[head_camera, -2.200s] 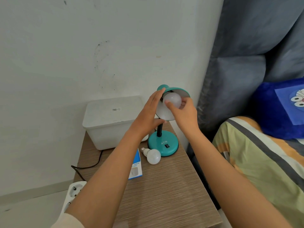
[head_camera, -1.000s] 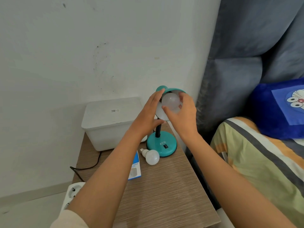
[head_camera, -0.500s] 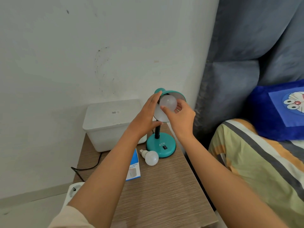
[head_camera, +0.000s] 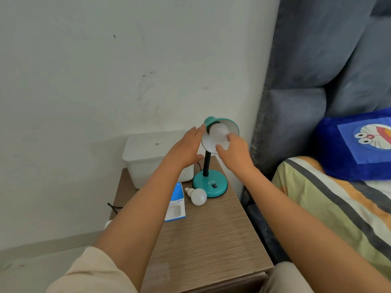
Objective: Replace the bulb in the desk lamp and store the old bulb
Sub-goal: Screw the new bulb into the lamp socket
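The right hand (head_camera: 233, 151) is gripping the bulb in the lamp (head_camera: 219, 134), thumb and fingertips pinched round its white globe inside the teal shade. The left hand (head_camera: 187, 148) is lying open and flat against the outer left side of that shade, fingers spread, bracing it rather than clasping it. Going by this, the screwing step is in hand: a bulb is sitting in the socket of the desk lamp (head_camera: 210, 182) and is being turned, though whether it is going in or coming out cannot be told here. The next move is probably calling for short, gentle twists with the shade held steady, since the thin neck looks likely to swing.

A loose bulb (head_camera: 197, 196) is lying on its side just left of the lamp base, and a blue bulb box (head_camera: 176, 203) is lying flat further left of the base, partly under the left forearm. Behind and left of the lamp a white lidded plastic box (head_camera: 152, 153) is sitting against the wall. All of this is resting on a wood-grain tabletop (head_camera: 211, 240). Right of the lamp a grey padded headboard (head_camera: 306, 81) is rising, with a striped blanket (head_camera: 330, 208) and a blue cartoon pillow (head_camera: 359, 144) beyond it.
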Tool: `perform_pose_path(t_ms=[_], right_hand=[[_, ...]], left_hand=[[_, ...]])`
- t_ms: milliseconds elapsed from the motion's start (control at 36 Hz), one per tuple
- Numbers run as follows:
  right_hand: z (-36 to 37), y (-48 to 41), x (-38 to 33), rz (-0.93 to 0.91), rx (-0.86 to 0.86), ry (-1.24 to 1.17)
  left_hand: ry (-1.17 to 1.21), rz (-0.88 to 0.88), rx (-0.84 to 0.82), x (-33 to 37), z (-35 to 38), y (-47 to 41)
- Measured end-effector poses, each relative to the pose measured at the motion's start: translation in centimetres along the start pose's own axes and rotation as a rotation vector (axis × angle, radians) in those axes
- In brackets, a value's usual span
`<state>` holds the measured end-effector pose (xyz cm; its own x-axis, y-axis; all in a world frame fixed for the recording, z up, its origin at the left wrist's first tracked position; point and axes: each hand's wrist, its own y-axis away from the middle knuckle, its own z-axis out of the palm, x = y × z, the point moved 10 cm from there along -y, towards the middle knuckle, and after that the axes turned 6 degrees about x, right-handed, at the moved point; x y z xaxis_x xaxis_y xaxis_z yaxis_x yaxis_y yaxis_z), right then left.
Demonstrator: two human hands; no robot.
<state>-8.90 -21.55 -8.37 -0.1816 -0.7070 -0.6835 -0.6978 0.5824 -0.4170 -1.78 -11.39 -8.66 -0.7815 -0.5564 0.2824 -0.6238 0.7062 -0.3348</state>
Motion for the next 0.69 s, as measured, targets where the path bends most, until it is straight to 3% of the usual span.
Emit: perform_pose_path(t_ms=[194, 472, 694], right_hand=[[2.3, 4.1, -0.8, -0.023, -0.130, 0.083], [10.7, 6.1, -1.3, -0.045, -0.347, 0.117], [14.5, 0.0, -2.0, -0.008, -0.300, 0.165]], left_hand=[[-0.111, -0.114, -0.089, -3.1, -0.8, 4.3], [-0.111, -0.402, -0.160, -14.0, -1.3, 9.9], [0.039, -0.574, -0.056, -22.0, -3.5, 9.7]])
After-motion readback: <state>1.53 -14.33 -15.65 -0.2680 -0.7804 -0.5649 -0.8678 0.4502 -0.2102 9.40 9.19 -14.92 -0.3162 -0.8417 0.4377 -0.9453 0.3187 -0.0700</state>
